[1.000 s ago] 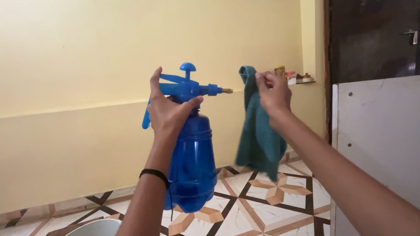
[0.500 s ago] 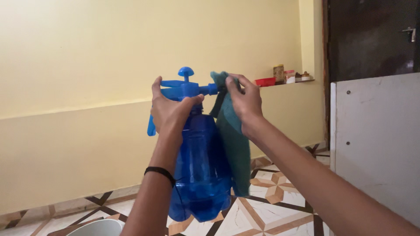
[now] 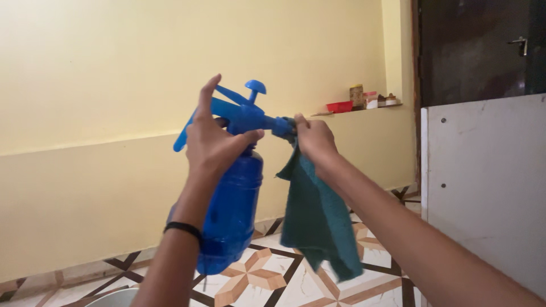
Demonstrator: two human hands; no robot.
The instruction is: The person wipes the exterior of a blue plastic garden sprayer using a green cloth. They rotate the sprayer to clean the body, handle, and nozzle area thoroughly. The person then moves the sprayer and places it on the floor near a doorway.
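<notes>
Two hands meet on one blue pump sprayer (image 3: 233, 210), which you hold up in the air in front of a pale yellow wall (image 3: 114, 85), tilted so its base swings toward you and its nozzle points right. Your left hand (image 3: 213, 142) wraps the neck just under the pump head, thumb across the front and forefinger raised straight beside the trigger lever. Your right hand (image 3: 315, 139) is closed on a teal cloth (image 3: 315, 222), pinching it against the nozzle tip; the rest of the cloth hangs loose below your wrist. A black band (image 3: 183, 228) circles your left wrist. Below lies a patterned tile floor (image 3: 256, 278). Farther right, a ledge (image 3: 364, 108) on the wall carries a red tray and small jars, with a white panel (image 3: 489, 182) nearest you on the right.
</notes>
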